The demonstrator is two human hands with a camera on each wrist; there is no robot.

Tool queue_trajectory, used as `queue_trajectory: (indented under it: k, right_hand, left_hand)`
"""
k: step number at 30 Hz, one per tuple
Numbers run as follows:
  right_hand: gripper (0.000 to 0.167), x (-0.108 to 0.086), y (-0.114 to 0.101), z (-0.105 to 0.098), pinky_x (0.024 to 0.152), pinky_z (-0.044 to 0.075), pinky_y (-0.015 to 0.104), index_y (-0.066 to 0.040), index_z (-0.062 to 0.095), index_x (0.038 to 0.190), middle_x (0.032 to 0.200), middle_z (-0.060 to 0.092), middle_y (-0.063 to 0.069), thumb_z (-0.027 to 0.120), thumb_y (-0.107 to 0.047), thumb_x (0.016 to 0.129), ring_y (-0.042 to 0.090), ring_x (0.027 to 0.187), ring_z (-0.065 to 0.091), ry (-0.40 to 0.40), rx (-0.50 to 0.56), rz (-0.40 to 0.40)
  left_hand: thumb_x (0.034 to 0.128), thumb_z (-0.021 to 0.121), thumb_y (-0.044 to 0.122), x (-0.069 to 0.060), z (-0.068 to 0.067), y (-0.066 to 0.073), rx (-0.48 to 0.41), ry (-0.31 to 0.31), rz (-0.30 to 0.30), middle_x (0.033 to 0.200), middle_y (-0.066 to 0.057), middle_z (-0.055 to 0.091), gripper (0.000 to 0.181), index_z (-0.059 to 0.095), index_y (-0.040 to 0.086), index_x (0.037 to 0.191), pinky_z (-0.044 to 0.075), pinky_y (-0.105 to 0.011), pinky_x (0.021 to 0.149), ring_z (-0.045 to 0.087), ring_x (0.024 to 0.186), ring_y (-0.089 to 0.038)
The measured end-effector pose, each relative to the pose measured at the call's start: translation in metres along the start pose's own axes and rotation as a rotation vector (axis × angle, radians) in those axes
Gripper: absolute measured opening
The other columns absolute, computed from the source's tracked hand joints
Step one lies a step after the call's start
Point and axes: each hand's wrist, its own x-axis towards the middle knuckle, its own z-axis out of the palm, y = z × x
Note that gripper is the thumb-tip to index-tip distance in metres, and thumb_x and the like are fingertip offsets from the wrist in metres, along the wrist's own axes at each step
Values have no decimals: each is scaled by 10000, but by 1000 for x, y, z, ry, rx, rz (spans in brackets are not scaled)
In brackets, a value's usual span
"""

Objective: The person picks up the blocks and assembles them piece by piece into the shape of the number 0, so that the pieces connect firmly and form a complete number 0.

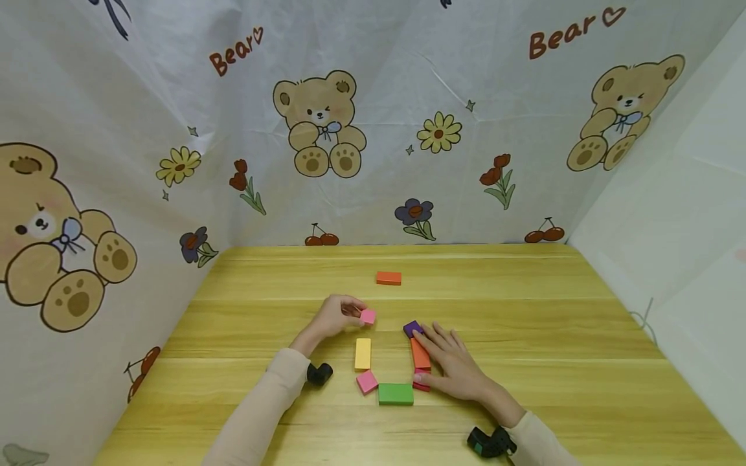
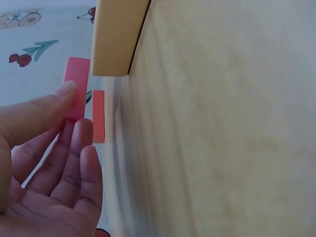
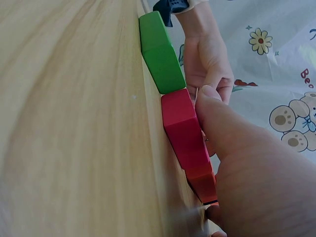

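My left hand (image 1: 335, 316) pinches a small pink block (image 1: 368, 317) between thumb and fingers; in the left wrist view this block (image 2: 78, 71) is held off the table. Just nearer stands a yellow block (image 1: 362, 355), with a second pink block (image 1: 367, 382) turned at an angle at its near end. My right hand (image 1: 457, 369) lies along a row of purple (image 1: 411, 329), orange (image 1: 419, 355) and red blocks (image 1: 422, 387). Its fingers reach the purple one and its thumb touches the red one (image 3: 183, 131). A green block (image 1: 395, 395) lies between the two rows.
An orange-red block (image 1: 388, 278) lies alone farther back on the wooden table (image 1: 524, 310). A bear-printed cloth (image 1: 384, 194) hangs behind the table's far edge. Black wrist devices (image 1: 491, 443) are worn at both wrists.
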Motion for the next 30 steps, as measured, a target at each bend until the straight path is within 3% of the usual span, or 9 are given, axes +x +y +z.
queue_trajectory:
  k: [7,16,30]
  right_hand:
    - [814,-1,0,0,1125,98,679,-115,359,1520,1570,320,183,669,-491,868,446,1459,216,-8,11,7]
    - [811,0,0,0,1125,104,679,-123,361,1520,1568,325,181,668,-494,868,448,1455,222,-1,4,6]
    - [809,0,-1,0,1119,113,686,-110,369,1515,1563,331,189,672,-485,867,456,1451,227,-1,2,3]
  left_hand:
    - [797,777,12,-3,2,1,21,-72,25,938,-98,718,271,734,9,1064,543,-263,759,635,823,-117]
    - [811,750,-29,-6,1,0,0,-149,12,992,-139,712,275,717,-27,1084,566,-268,770,643,873,-139]
    - [827,734,-27,-5,-2,-6,20,-208,72,1033,-134,709,257,722,-23,1084,563,-259,785,645,874,-123]
